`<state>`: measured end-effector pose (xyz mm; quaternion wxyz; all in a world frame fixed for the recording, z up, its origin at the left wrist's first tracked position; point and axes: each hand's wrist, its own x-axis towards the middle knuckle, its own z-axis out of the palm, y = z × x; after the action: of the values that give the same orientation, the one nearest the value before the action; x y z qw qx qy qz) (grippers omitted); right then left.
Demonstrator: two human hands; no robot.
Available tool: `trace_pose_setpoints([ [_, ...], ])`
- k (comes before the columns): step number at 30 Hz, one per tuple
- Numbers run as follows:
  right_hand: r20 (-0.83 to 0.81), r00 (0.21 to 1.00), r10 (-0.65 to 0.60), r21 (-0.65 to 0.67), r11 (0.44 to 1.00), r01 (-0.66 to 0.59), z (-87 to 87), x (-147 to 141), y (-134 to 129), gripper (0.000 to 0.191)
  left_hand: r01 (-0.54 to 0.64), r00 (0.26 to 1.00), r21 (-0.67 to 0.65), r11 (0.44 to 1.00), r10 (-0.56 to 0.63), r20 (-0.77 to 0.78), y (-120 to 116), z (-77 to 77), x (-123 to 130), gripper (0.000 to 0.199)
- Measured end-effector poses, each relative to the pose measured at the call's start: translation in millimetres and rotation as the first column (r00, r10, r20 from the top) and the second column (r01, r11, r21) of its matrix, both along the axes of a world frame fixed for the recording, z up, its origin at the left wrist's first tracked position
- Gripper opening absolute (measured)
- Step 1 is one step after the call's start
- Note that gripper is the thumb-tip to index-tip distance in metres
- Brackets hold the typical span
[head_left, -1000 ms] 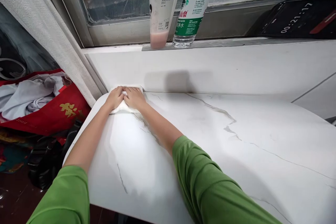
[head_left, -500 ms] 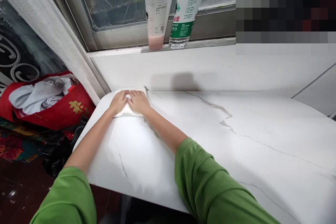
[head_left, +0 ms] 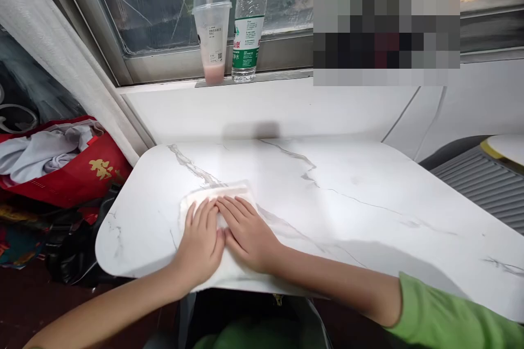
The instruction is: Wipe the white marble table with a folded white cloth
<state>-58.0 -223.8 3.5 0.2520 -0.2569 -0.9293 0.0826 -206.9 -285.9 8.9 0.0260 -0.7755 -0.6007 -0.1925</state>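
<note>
A folded white cloth (head_left: 235, 192) lies flat on the white marble-patterned table, close to its front edge. My left hand (head_left: 200, 242) rests palm down on the cloth with its fingers stretched forward. Beside it, my right hand (head_left: 250, 234) also presses flat on the cloth, fingers extended to the front left. The two hands touch or nearly touch at the thumbs and fingertips. Both palms cover the middle of the cloth.
On the window ledge stand a plastic cup (head_left: 213, 38) with pink drink and a water bottle (head_left: 248, 38). A red bag (head_left: 82, 174) of clothes sits left of the table (head_left: 135, 202). A grey ribbed surface (head_left: 478, 191) is at the right. A pixelated block hides part of the window.
Both hands and the cloth have come from the table's far left corner back toward the front edge. The camera view has shifted to the right.
</note>
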Motion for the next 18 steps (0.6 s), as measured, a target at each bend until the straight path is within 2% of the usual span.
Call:
trace_pose_setpoints([
  [3, 0.004, 1.0, -0.019, -0.008, 1.0, 0.019, 0.3, 15, -5, 0.051, 0.051, 0.999, -0.027, 0.998, -0.051, 0.004, -2, 3.9, 13, 0.041],
  [6, 0.005, 0.998, -0.056, -0.002, 0.998, 0.056, -2.7, 15, 11, 0.05, 0.084, 0.996, -0.041, 0.996, -0.084, 0.011, 22, 5.9, 12, 0.038],
  [9, -0.008, 0.992, -0.128, 0.012, 0.992, 0.128, -7.3, 6, 44, 0.05, 0.107, 0.994, -0.049, 0.993, -0.105, 0.032, 66, 4.6, 5, 0.033],
  [13, -0.041, 0.973, -0.226, -0.026, 0.974, 0.225, -10.8, -5, 104, 0.049, 0.102, 0.992, -0.06, 0.993, -0.098, 0.076, 135, 3.4, -2, 0.029],
  [18, -0.057, 0.964, -0.261, -0.078, 0.963, 0.257, -9.6, -10, 173, 0.046, 0.094, 0.993, -0.035, 0.995, -0.091, 0.075, 204, 4.8, -2, 0.025],
])
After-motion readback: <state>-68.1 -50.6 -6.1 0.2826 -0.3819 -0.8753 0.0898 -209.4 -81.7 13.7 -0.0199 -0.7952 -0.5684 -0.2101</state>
